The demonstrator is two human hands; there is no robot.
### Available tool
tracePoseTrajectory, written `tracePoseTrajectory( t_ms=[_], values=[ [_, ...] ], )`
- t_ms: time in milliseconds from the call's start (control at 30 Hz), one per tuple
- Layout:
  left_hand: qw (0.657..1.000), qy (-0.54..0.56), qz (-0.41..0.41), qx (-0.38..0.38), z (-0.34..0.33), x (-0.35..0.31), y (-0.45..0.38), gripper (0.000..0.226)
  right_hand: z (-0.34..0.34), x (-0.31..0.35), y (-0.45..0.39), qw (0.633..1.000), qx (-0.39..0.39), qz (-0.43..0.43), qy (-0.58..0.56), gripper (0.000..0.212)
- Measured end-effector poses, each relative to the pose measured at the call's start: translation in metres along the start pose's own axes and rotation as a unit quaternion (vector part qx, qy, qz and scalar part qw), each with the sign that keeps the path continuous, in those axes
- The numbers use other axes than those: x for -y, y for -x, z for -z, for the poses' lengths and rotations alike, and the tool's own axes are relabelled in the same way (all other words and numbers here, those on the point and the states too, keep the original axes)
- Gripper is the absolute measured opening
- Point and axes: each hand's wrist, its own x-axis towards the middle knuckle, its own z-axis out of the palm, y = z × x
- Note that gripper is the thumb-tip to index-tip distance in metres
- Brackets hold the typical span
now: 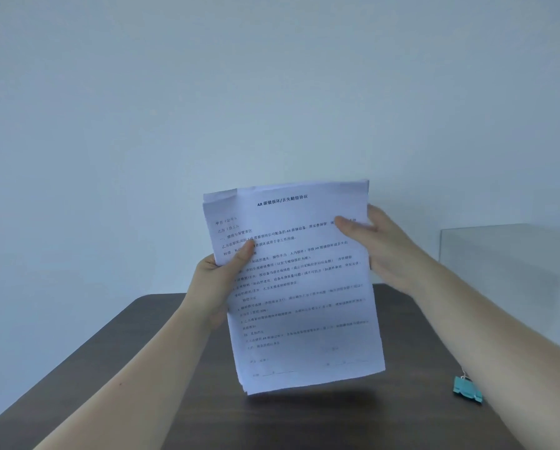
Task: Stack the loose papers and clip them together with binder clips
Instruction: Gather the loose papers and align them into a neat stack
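Squaring the stack in mid-air, clips not touched yet.

Person is holding the papers (299,280) upright above the dark table (142,336), clear of it. The left hand (221,274) is pinching the stack's left edge, thumb on the printed face, fingers behind. The right hand (374,245) is pinching the right edge higher up, thumb across the front. Sheets are not flush: offset corners are showing at the top left and at the bottom left. My take: loosen both pinches slightly, tap the bottom edge on the table, then tap one side edge until the corners line up, and only then clamp. The teal binder clips (467,389) are lying on the table near the right forearm, well apart from the stack, so the right hand is the natural one to fetch them while the left is keeping the pinch tight.
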Motion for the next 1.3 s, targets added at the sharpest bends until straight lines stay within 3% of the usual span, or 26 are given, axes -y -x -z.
tracePoseTrajectory(
  t_ms=[200, 267, 333, 500, 667, 933, 1100, 1300],
  values=[
    [0.992, -0.082, 0.076, 0.065, 0.000, -0.006, 0.003, 0.042, -0.006, -0.021, 0.006, 0.992, 0.085, -0.074, -0.059, 0.051],
    [0.990, -0.091, 0.082, 0.069, -0.002, -0.010, 0.003, 0.053, -0.007, -0.017, 0.005, 0.994, 0.080, -0.063, -0.039, 0.040],
    [0.995, -0.074, 0.055, 0.034, -0.003, -0.016, 0.002, 0.056, -0.007, -0.014, 0.005, 0.997, 0.062, -0.044, -0.016, 0.027],
    [0.993, -0.067, -0.022, -0.093, -0.008, -0.028, 0.003, 0.043, -0.006, -0.019, 0.010, 0.996, 0.070, -0.049, -0.011, 0.021],
    [0.989, -0.083, -0.001, -0.125, -0.016, -0.032, 0.004, 0.086, -0.010, -0.024, 0.014, 0.995, 0.079, -0.060, 0.009, 0.032],
    [0.980, -0.066, -0.014, -0.189, -0.020, -0.059, 0.002, 0.023, -0.018, -0.013, 0.022, 0.994, 0.091, -0.062, 0.003, 0.027],
    [0.973, -0.093, -0.005, -0.211, -0.015, -0.073, 0.016, 0.016, -0.032, -0.005, 0.036, 0.995, 0.080, -0.057, -0.004, 0.027],
    [0.973, -0.112, 0.019, -0.200, 0.002, -0.076, 0.046, 0.025, -0.048, -0.007, 0.059, 0.995, 0.070, -0.069, -0.012, 0.029]
  ],
)
